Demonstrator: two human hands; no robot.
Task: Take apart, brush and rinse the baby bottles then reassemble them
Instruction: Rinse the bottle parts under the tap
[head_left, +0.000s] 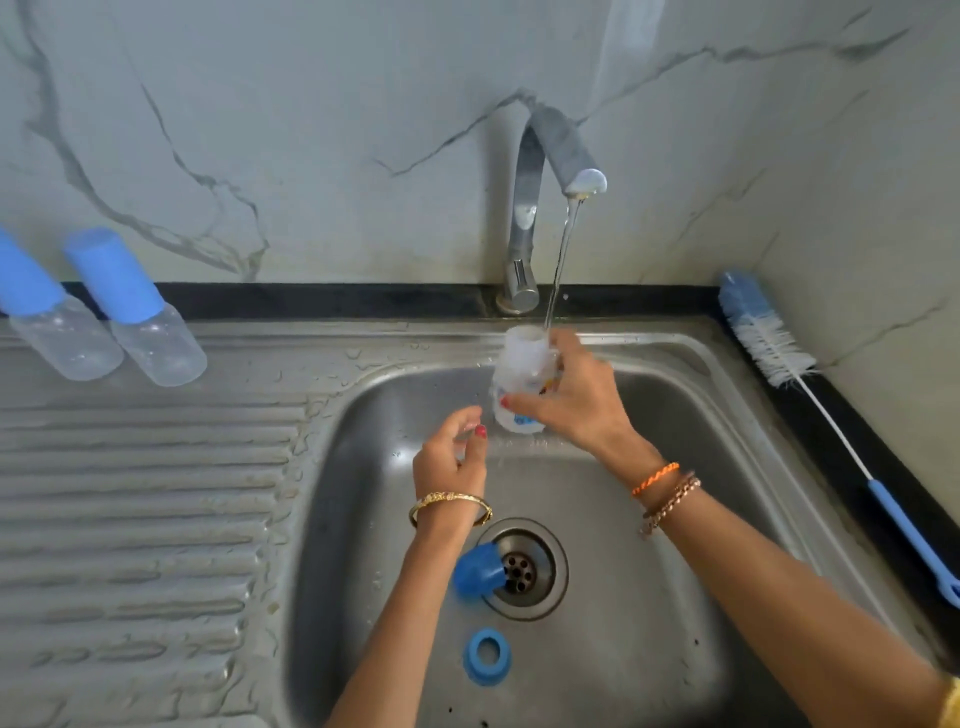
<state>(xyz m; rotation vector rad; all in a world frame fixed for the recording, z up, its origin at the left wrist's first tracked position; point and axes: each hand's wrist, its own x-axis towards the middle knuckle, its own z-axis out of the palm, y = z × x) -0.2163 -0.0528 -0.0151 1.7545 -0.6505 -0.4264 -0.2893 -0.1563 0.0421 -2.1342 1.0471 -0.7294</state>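
Note:
My right hand (571, 400) grips an open, clear baby bottle (519, 384) upright over the sink. A thin stream of water from the tap (535, 208) falls at the bottle's mouth. My left hand (452, 462) hovers just left of the bottle, its fingers curled around what looks like a small clear teat, mostly hidden. A blue cap (478, 571) lies on its side by the drain (524, 569). A blue screw ring (487, 657) lies flat nearer to me. Two capped bottles (156, 338) (62, 338) stand on the drainboard at the far left.
A long bottle brush (769, 343) with a blue handle lies along the black counter edge at the right of the steel sink (675, 519). The ribbed drainboard (145, 493) stretches to the left. A marble-patterned wall rises behind the tap.

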